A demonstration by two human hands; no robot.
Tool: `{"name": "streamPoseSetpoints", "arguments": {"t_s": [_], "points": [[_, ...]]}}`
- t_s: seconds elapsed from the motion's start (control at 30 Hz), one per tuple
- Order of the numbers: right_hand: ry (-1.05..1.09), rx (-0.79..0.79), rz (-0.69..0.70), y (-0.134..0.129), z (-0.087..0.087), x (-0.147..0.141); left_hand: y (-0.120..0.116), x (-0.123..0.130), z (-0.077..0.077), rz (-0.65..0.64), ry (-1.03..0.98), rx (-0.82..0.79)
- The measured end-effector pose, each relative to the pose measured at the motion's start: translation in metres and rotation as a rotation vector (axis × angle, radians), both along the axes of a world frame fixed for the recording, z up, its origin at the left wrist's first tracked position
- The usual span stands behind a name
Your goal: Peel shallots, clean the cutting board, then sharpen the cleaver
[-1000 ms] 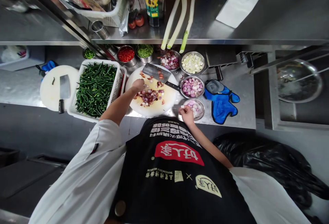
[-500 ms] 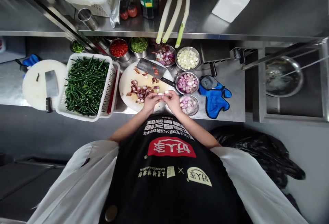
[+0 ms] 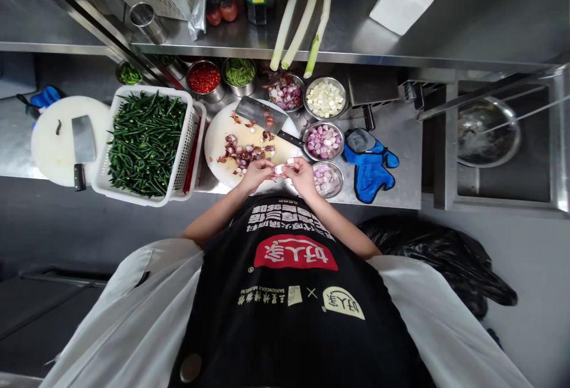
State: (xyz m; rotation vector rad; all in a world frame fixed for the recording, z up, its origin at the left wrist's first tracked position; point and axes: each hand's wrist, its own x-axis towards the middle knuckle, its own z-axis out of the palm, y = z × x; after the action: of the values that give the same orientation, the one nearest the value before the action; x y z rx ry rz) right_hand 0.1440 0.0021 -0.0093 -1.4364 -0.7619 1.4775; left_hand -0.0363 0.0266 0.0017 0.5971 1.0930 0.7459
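Note:
Over the near edge of the round cutting board (image 3: 214,149), my left hand (image 3: 258,173) and my right hand (image 3: 301,175) meet with fingertips pinched. Between them is a small pale shallot (image 3: 279,169), which both hands grip. Unpeeled shallots and brown skins (image 3: 243,153) lie scattered on the board. A cleaver (image 3: 262,114) rests across the far side, its black handle pointing toward a bowl of purple shallots (image 3: 323,142). Just right of my right hand stands a metal bowl of peeled shallots (image 3: 327,178). Another bowl with shallot skins (image 3: 285,92) sits behind the board.
A white basket of green chilies (image 3: 146,145) stands left, beside a second board (image 3: 47,145) with another cleaver (image 3: 83,142). Bowls of red chopped chili (image 3: 203,78) and white cubes (image 3: 326,98) line the back. Blue gloves (image 3: 371,168) lie right. Leeks (image 3: 307,14) overhang the shelf.
My hands have parted slightly, and more of the pale shallot shows between the fingertips. The whole view has shifted a little.

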Motion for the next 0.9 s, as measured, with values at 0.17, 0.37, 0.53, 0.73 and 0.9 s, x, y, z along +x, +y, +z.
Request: {"name": "streamPoseSetpoints", "arguments": {"t_s": [0.17, 0.37, 0.53, 0.73, 0.9], "points": [[0.011, 0.011, 0.014, -0.002, 0.000, -0.001, -0.001, 0.004, -0.001, -0.013, 0.015, 0.115], [-0.020, -0.007, -0.016, -0.005, -0.003, -0.007, -0.008, 0.013, -0.011, 0.008, 0.060, 0.191], [-0.235, 0.034, 0.030, -0.008, -0.002, -0.006, -0.014, 0.018, -0.018, -0.003, 0.320, 0.378], [-0.062, -0.106, -0.029, -0.007, 0.001, -0.008, -0.015, 0.019, -0.020, -0.054, 0.445, 0.388], [0.201, -0.312, -0.169, -0.010, -0.004, 0.009, -0.015, 0.019, -0.028, 0.081, 0.268, 0.065]]}}
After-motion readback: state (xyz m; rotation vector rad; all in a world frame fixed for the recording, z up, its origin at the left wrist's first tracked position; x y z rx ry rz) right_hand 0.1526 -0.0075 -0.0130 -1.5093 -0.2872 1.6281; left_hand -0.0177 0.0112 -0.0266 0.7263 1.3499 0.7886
